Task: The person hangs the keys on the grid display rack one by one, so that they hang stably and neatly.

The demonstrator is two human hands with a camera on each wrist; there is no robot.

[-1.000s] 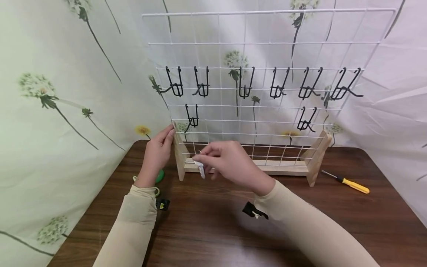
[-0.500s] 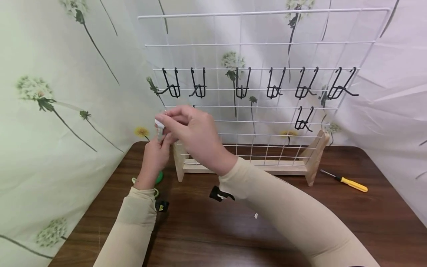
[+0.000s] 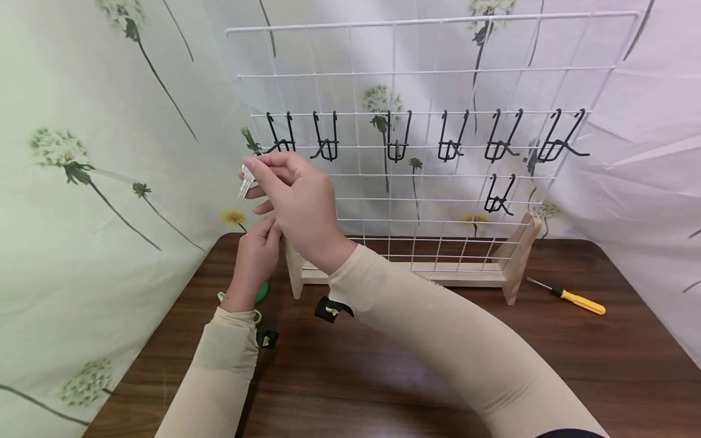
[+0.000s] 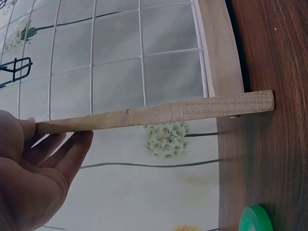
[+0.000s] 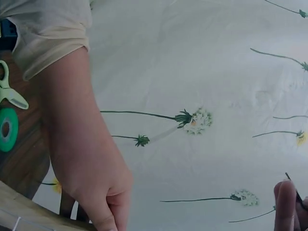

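In the head view, the right hand (image 3: 296, 198) is raised in front of the left edge of the white wire grid panel (image 3: 432, 70), just below the leftmost black wire hook (image 3: 282, 137). Its thumb and forefinger pinch a small silvery key-like metal piece (image 3: 246, 181), which hangs down to the left of the hand, beside the grid's edge and apart from it. Below, the left hand (image 3: 257, 255) grips the pale wooden upright of the grid's stand (image 3: 294, 267), fingers curled against the post. A green roll of tape (image 3: 263, 289) and pale green scissor handles (image 3: 241, 310) lie on the dark brown wooden table (image 3: 350, 377) by the left wrist. A yellow-handled screwdriver (image 3: 572, 297) lies well apart, to the right of the stand.

In the left wrist view, the left hand (image 4: 33, 178) has its fingers wrapped against the wooden upright (image 4: 159, 113), with the green roll of tape (image 4: 255, 219) at the table's edge.

In the right wrist view, only blurred fingertips (image 5: 286, 204) of the right hand show in the lower corner; the metal piece cannot be made out. The left hand (image 5: 94, 183) reaches down onto the wood.

No writing is readable anywhere.
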